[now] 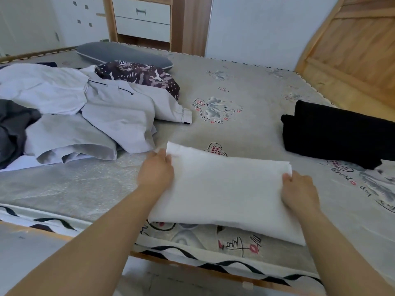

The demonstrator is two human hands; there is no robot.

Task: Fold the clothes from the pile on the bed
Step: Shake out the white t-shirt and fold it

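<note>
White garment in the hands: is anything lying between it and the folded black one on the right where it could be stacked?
Nothing visible. Both hands, left hand and right hand, grip the folded white garment at its ends. Between it and the folded black garment there is only bare mattress. The unfolded pile lies on the opposite side.

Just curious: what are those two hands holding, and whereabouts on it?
A folded white cloth: the left hand grips its far left corner, the right hand its right edge.
</note>
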